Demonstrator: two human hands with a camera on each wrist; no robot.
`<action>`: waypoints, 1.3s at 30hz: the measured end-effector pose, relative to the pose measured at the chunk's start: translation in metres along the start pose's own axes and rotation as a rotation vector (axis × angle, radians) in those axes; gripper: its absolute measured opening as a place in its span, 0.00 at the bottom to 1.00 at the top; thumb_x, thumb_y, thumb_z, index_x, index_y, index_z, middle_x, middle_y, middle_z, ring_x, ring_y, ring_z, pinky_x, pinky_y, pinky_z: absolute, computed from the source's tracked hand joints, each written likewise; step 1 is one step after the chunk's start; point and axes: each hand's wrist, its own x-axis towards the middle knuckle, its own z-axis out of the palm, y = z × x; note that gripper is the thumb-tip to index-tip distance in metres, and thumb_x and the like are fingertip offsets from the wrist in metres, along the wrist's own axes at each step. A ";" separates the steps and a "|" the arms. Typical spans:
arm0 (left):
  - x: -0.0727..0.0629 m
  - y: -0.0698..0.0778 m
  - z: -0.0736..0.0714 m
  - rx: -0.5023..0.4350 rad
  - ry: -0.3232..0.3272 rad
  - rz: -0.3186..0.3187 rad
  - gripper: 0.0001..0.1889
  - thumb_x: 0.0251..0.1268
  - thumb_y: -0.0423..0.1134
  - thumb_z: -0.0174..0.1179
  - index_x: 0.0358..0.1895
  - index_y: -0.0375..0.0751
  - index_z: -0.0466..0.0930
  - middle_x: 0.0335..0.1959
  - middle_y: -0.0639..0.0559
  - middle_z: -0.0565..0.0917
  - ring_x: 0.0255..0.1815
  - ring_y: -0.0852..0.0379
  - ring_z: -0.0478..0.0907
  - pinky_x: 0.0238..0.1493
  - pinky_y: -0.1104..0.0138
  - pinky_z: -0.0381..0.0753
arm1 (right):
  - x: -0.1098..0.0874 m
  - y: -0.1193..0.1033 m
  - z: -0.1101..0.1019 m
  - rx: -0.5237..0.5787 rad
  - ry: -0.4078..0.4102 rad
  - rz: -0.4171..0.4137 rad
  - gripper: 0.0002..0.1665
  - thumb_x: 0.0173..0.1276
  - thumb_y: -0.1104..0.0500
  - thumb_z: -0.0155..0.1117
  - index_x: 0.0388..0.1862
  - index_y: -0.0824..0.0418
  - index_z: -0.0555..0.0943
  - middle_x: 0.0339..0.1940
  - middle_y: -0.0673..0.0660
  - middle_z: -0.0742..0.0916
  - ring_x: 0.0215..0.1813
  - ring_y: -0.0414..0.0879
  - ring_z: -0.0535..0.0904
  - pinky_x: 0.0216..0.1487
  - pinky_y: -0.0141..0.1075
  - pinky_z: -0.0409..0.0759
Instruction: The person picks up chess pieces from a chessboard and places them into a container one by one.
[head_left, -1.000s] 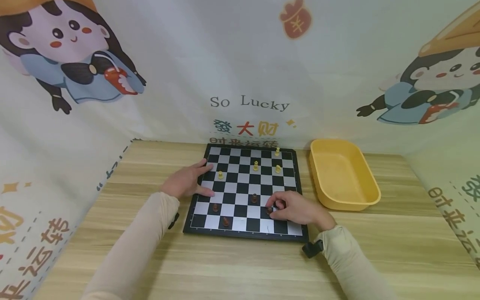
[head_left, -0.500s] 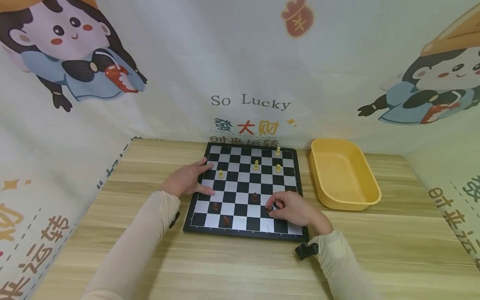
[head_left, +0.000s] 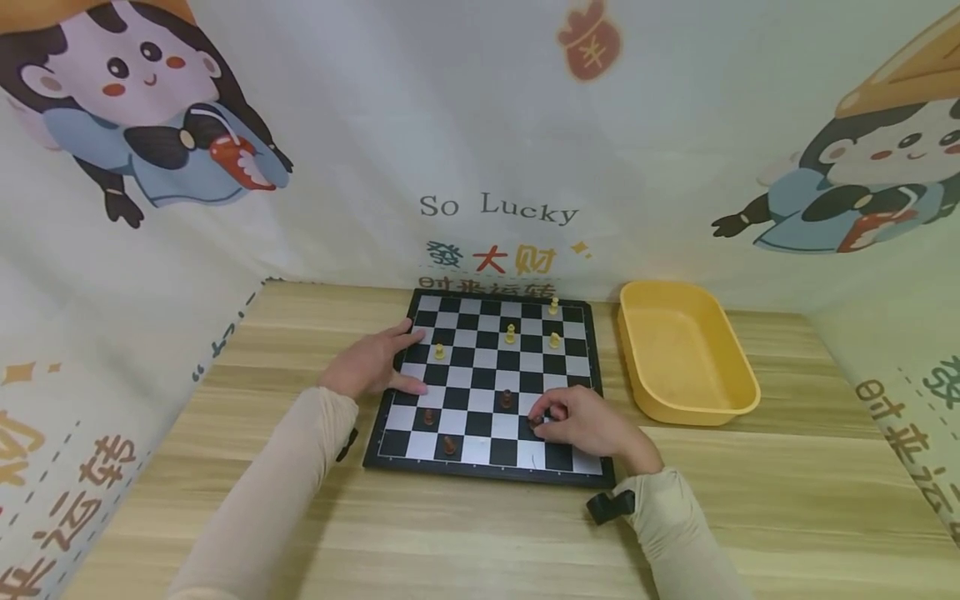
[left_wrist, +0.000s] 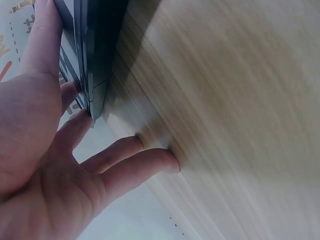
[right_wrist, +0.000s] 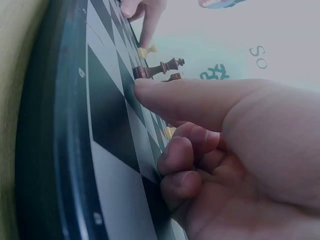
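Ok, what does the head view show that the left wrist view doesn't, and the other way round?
Only the head view: the right hand, the dark chess pieces and the yellow tray.

Only the left wrist view: the palm side of the left hand, with two fingers reaching out below the board's edge.

Both: the left hand, chessboard, wooden table and printed cloth.

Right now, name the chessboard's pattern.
The chessboard is checked black and white, clearest in the head view.
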 end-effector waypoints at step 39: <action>0.001 -0.002 0.003 0.009 0.023 0.014 0.55 0.50 0.63 0.72 0.81 0.51 0.57 0.85 0.42 0.51 0.81 0.34 0.57 0.78 0.46 0.66 | -0.027 -0.026 -0.039 0.107 0.422 0.209 0.15 0.66 0.55 0.73 0.48 0.61 0.87 0.16 0.46 0.66 0.22 0.44 0.63 0.22 0.30 0.59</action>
